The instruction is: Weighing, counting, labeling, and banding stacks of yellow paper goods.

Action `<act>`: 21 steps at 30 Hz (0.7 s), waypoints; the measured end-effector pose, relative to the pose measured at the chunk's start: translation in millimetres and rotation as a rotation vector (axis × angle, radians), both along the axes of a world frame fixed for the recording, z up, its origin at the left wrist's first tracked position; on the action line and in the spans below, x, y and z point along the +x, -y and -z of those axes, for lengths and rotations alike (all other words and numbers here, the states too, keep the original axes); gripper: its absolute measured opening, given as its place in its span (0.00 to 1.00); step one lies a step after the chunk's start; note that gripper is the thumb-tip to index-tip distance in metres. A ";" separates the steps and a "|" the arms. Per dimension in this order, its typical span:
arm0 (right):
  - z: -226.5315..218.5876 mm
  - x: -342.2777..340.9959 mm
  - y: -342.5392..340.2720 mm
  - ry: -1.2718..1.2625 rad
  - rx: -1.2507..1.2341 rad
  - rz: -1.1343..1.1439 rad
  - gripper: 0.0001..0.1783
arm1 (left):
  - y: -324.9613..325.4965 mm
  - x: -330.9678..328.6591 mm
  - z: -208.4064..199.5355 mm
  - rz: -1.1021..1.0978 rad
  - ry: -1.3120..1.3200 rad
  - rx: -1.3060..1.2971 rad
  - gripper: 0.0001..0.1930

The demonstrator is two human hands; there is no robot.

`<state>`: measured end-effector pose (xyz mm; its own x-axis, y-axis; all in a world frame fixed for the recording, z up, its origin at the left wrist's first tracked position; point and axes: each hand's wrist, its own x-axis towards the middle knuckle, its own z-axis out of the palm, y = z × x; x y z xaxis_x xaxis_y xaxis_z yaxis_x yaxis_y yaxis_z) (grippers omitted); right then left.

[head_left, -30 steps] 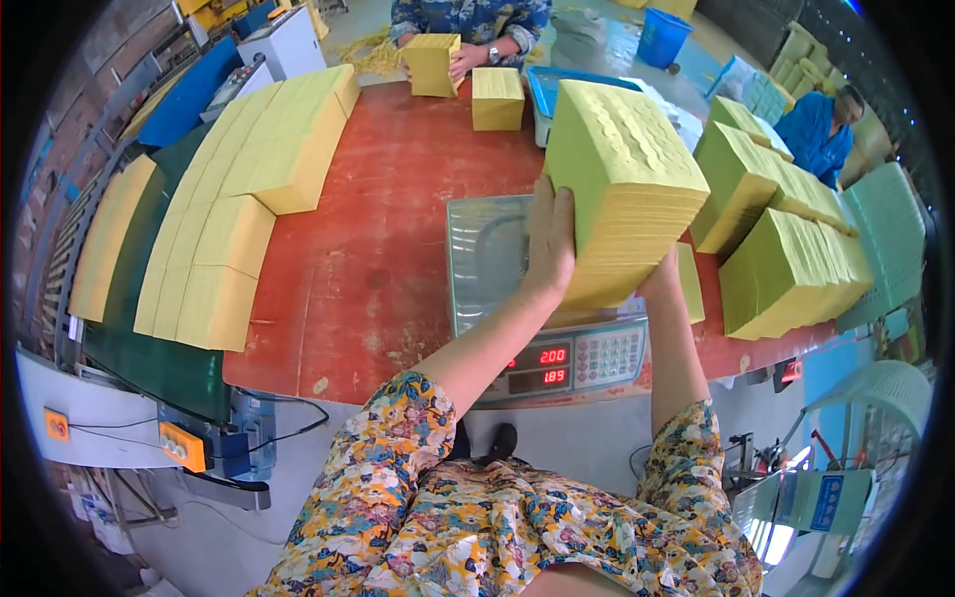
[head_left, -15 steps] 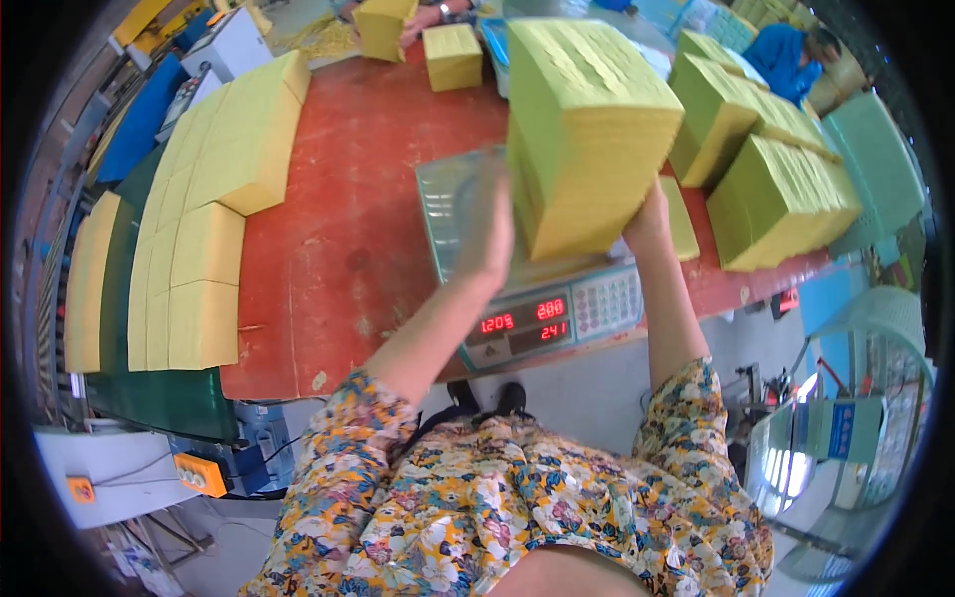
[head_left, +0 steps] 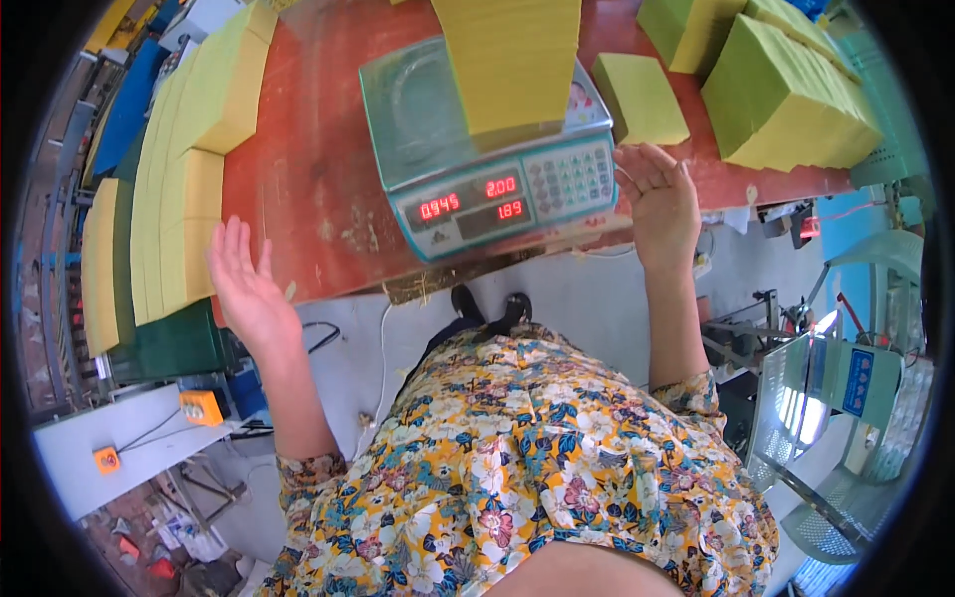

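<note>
A tall stack of yellow paper [head_left: 509, 60] stands on the steel pan of a digital scale [head_left: 468, 149] with red lit digits, on a red table [head_left: 308, 169]. My left hand [head_left: 244, 284] is open with fingers spread, over the table's front edge, left of the scale and touching nothing. My right hand [head_left: 655, 199] is open too, palm up, just right of the scale's keypad, and it holds nothing. A thin yellow-green paper pad [head_left: 640, 97] lies flat on the table right above my right hand.
Rows of yellow paper stacks [head_left: 184, 169] line the table's left side, with more on a green surface [head_left: 169, 343] beyond. Yellow-green stacks [head_left: 786, 95] crowd the right end. Below the table are cables, an orange socket box [head_left: 202, 406] and a fan [head_left: 846, 418].
Both hands held the tall paper stack above the scale; it now rests on the pan. Both hands have let go and pulled back to the table's front edge, and the view tilted down.
</note>
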<state>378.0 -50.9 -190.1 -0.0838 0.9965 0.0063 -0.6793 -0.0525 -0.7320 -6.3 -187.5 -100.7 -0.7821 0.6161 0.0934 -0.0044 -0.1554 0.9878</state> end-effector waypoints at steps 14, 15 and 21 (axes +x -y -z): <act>13.9 34.0 26.3 -0.012 -0.030 0.010 0.22 | -22.0 71.8 -0.4 0.153 -0.021 0.026 0.31; 15.5 34.6 26.8 -0.010 -0.034 0.017 0.22 | -26.9 72.9 -0.2 0.168 -0.020 0.029 0.31; 14.6 38.2 22.4 -0.018 -0.052 0.075 0.22 | -64.2 77.5 -8.1 0.261 -0.036 0.063 0.31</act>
